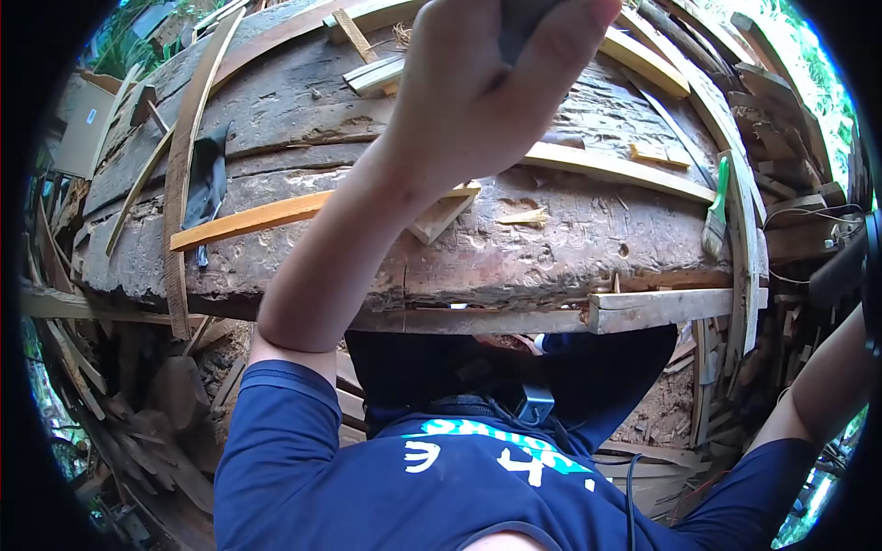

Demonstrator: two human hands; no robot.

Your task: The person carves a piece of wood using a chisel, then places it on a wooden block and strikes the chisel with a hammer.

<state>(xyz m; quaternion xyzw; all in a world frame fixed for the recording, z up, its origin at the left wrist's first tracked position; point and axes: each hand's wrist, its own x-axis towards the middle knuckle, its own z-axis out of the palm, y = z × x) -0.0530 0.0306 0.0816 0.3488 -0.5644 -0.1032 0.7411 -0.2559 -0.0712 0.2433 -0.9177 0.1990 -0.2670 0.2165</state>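
Brush (717, 213) on the bench's (551, 241) right

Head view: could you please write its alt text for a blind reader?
The left hand, cut off by the top edge with something dark grey by its thumb, reaches over a rough wooden bench strewn with wood strips; a green-handled brush lies at right.

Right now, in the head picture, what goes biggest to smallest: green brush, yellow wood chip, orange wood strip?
1. Orange wood strip, even partly hidden
2. Green brush
3. Yellow wood chip
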